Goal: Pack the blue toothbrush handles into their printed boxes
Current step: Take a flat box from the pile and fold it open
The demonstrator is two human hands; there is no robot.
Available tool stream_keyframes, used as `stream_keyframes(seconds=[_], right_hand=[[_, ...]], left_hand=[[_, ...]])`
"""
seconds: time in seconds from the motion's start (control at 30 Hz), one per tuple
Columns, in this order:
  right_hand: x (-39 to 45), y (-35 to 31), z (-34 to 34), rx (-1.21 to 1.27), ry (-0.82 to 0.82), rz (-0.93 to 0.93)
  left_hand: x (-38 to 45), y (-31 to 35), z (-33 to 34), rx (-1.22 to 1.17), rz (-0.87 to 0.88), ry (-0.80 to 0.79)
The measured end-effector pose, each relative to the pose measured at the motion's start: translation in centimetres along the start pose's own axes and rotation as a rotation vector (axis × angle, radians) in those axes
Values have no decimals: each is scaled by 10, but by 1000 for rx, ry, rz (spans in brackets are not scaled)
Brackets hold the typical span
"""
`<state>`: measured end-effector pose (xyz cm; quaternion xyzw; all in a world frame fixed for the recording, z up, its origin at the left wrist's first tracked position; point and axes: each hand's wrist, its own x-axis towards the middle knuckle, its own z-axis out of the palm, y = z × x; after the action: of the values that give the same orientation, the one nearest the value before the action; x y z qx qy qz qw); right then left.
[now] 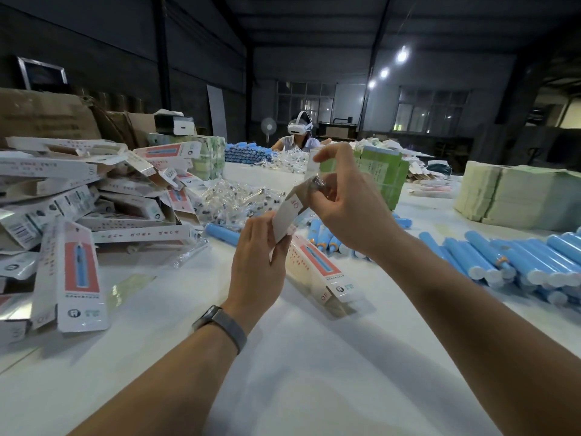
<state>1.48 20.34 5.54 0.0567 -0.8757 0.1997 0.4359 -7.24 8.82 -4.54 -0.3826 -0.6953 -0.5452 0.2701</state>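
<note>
This is a packing floor in a factory or warehouse hall. A dark metal roof (314,14) with bare hanging lamps (402,54) spans the top of the frame. A long white table (298,372) carries heaps of printed boxes (78,215) at left and blue toothbrush handles (518,262) at right. Brown cartons (47,114) stand upper left, and another worker (298,136) sits at the far centre.

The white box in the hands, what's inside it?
The white printed cardboard box has a crinkly clear plastic packet at its open top, pinched by the right hand. The left hand grips the box. Its walls hide everything deeper inside.
</note>
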Motion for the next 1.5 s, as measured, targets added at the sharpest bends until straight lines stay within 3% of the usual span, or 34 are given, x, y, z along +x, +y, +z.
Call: stream_keyframes(seconds=[0.13, 0.23, 0.5, 0.7, 0.93, 1.07, 1.27, 1.5], right_hand=[[-1, 3, -2, -174, 107, -90], [-6, 6, 1, -264, 79, -170], [-18, 10, 4, -229, 27, -80], [-21, 4, 1, -380, -50, -102], [-26, 5, 14, -7, 37, 70], [-32, 2, 24, 225, 99, 124], [-42, -7, 42, 319, 191, 108], [-49, -8, 38, 417, 138, 167]], left_hand=[[0, 1, 0, -12, -20, 10], [0, 2, 1, -28, -12, 2], [-1, 3, 2, -132, -43, 7], [-1, 4, 1, -210, -110, -56], [-6, 19, -3, -395, -146, -147], [-3, 26, -7, -470, -163, -110], [-1, 29, -15, -538, -113, -41], [0, 32, -12, -560, -99, -55]])
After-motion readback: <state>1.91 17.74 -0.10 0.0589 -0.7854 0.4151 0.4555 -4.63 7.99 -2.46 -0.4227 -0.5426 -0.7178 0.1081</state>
